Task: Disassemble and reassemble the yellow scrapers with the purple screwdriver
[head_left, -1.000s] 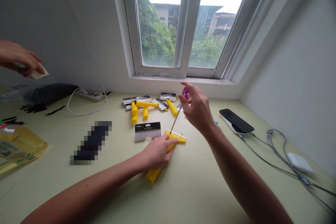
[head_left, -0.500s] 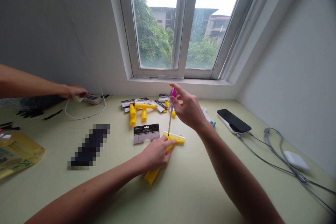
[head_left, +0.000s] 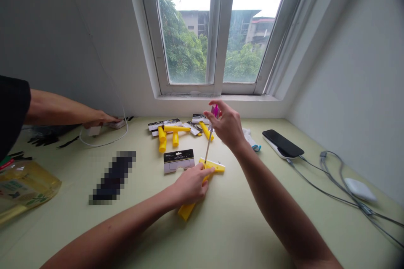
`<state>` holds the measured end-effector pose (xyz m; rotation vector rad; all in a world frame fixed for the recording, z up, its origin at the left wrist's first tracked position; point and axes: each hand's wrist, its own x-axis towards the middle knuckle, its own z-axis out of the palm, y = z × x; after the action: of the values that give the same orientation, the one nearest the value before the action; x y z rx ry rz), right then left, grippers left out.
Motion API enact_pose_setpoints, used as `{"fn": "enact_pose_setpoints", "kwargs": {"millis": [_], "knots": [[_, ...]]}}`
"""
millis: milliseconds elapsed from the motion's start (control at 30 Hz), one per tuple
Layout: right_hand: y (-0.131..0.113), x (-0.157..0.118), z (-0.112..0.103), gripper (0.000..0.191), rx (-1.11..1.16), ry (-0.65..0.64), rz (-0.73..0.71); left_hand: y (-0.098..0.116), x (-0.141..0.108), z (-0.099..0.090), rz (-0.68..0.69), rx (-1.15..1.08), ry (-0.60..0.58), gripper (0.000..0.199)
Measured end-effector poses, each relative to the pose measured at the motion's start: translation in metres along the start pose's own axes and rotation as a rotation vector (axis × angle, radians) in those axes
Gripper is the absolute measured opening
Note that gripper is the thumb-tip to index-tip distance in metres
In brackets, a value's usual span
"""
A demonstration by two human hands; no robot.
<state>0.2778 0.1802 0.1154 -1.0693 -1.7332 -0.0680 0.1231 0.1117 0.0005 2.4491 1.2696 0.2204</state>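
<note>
My left hand [head_left: 192, 185] presses a yellow scraper [head_left: 187, 212] flat on the table, its fingers wrapped over the handle near the wide head. A pale strip runs along the far edge of that head. In my right hand [head_left: 229, 129] is a screwdriver [head_left: 208, 147] with a clear and pink handle, gripped at the top by the fingertips. Its shaft slants slightly, and the tip meets the scraper head just beyond my left fingers. A black and white packaging card [head_left: 179, 161] lies left of the head.
Behind lie several yellow handles [head_left: 175, 128] and cards. Another person's hand [head_left: 97, 118] reaches toward a white cord [head_left: 104, 145] at left. A bottle of yellow liquid [head_left: 31, 189] is near left; a phone [head_left: 284, 143], cables [head_left: 328, 197] and a white case [head_left: 360, 190] are right.
The other person's arm has come further in, showing a dark sleeve, with the hand now lower. My right fingers have shifted around the screwdriver handle. The scraper stays under my left hand.
</note>
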Motion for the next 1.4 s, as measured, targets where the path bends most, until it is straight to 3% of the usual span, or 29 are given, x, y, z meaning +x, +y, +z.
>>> {"fn": "enact_pose_setpoints", "kwargs": {"millis": [133, 267, 333, 433, 533, 600, 767, 933, 1100, 1267, 1400], "knots": [[-0.001, 0.002, 0.001, 0.026, 0.172, -0.054, 0.045, 0.001, 0.0, -0.001, -0.002, -0.008, 0.0, 0.051], [0.002, 0.005, 0.004, 0.031, 0.609, -0.366, 0.033, 0.0, 0.0, -0.001, 0.0, -0.024, 0.007, 0.049], [0.004, 0.005, 0.006, 0.031, 0.723, -0.43, 0.032, 0.0, 0.0, 0.0, 0.001, -0.024, 0.013, 0.049], [0.006, 0.004, 0.005, 0.031, 0.536, -0.297, 0.024, 0.0, 0.0, 0.001, -0.001, -0.011, 0.017, 0.05], [0.004, 0.004, -0.004, 0.035, 0.149, -0.144, -0.104, -0.001, 0.0, 0.001, -0.005, -0.003, 0.011, 0.051], [0.001, 0.005, -0.013, 0.035, 0.023, -0.126, -0.166, -0.001, 0.0, 0.0, -0.003, 0.0, 0.007, 0.051], [-0.007, 0.003, -0.03, 0.034, 0.048, -0.164, -0.176, 0.001, -0.001, -0.001, -0.007, -0.004, 0.005, 0.05], [-0.008, 0.001, -0.031, 0.018, 0.078, -0.123, -0.081, 0.003, -0.001, -0.002, -0.034, 0.012, -0.001, 0.05], [-0.005, 0.001, -0.031, 0.029, 0.312, -0.32, -0.036, 0.003, 0.0, -0.002, -0.026, 0.015, 0.003, 0.05], [-0.005, 0.002, -0.032, 0.029, 0.013, -0.137, -0.108, 0.003, 0.0, -0.001, -0.031, 0.013, 0.013, 0.049], [-0.006, 0.001, -0.037, 0.029, 0.073, -0.149, -0.124, 0.003, 0.0, -0.001, -0.041, 0.007, 0.002, 0.049]]}}
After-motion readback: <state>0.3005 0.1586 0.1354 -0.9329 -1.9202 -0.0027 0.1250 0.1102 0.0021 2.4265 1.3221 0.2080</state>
